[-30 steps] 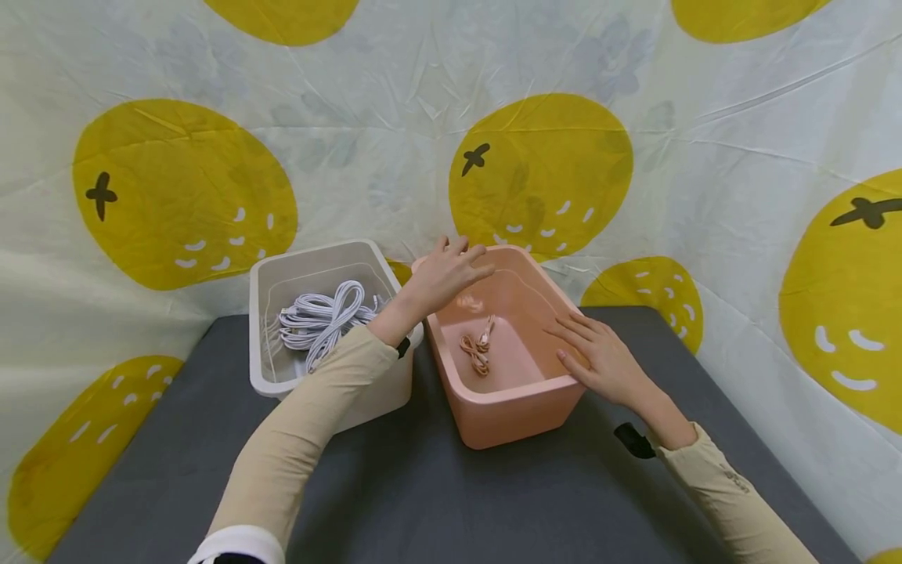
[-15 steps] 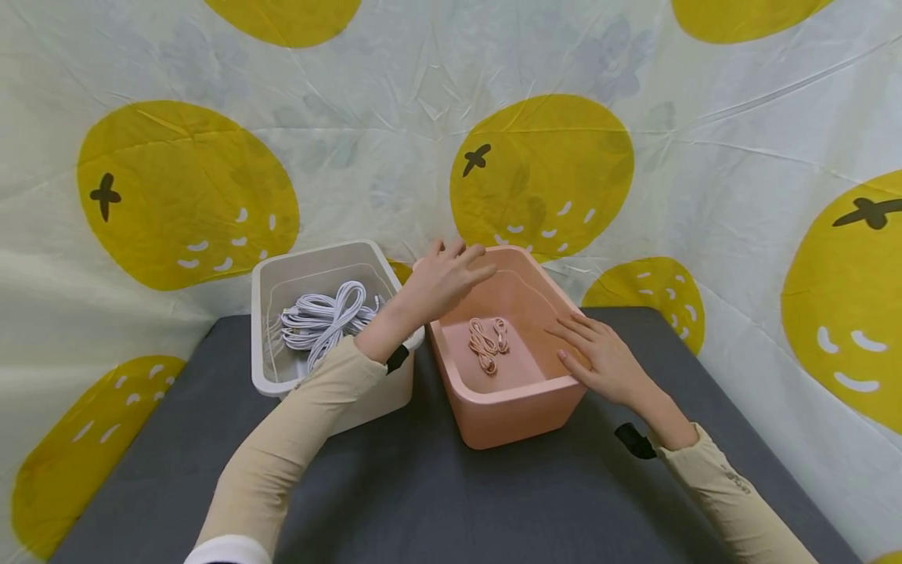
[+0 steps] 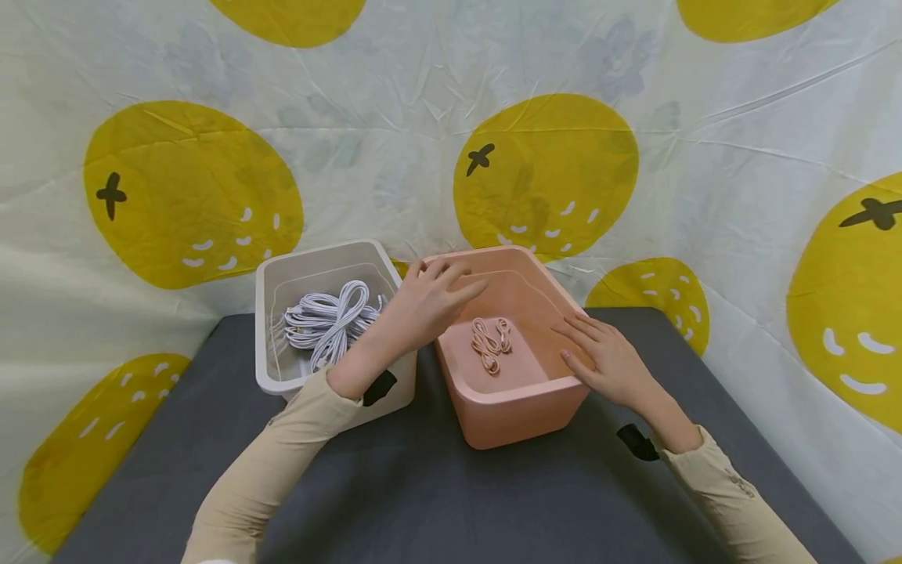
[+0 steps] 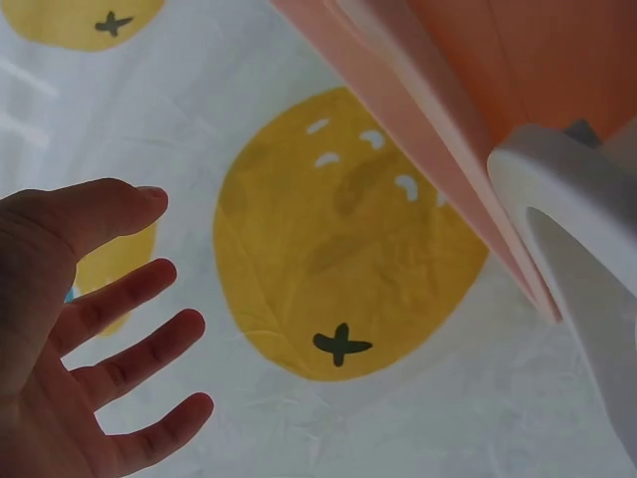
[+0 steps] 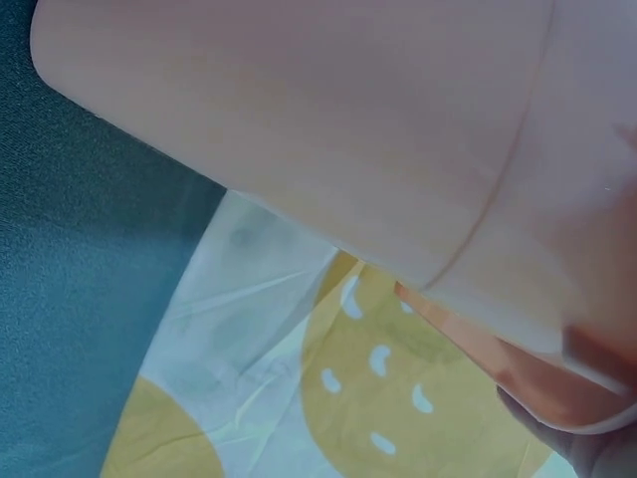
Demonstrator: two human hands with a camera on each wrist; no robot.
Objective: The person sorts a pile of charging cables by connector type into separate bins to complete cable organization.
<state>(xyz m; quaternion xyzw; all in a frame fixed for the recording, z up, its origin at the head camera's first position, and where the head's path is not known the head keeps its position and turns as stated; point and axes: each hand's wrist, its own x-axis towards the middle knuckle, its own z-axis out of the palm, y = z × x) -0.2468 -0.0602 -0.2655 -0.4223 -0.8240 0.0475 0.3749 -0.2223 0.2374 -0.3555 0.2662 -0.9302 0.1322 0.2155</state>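
Observation:
In the head view my left hand [image 3: 426, 305] hangs above the left rim of the pink bin [image 3: 521, 392], on the side near the grey bin [image 3: 268, 356]. Its fingers are spread and loosely bent, with nothing between them; the left wrist view shows the same bare hand [image 4: 100, 339]. Two small tied cable bundles [image 3: 486, 345], tinted pink, lie on the pink bin's floor. Several coiled white cables [image 3: 331, 317] are heaped in the grey bin, partly hidden by my left arm. My right hand [image 3: 609, 360] rests over the pink bin's right rim, fingers extended inward.
Both bins stand side by side on a dark grey table [image 3: 451, 501]. Behind and beside it hangs a white cloth [image 3: 380, 157] printed with yellow fruit. Black wrist straps [image 3: 637, 442] show at both wrists.
The cable bundles dropped and settled on the pink bin's floor. My left hand has drawn slightly left and down, back toward the grey bin. The right hand stays on the rim.

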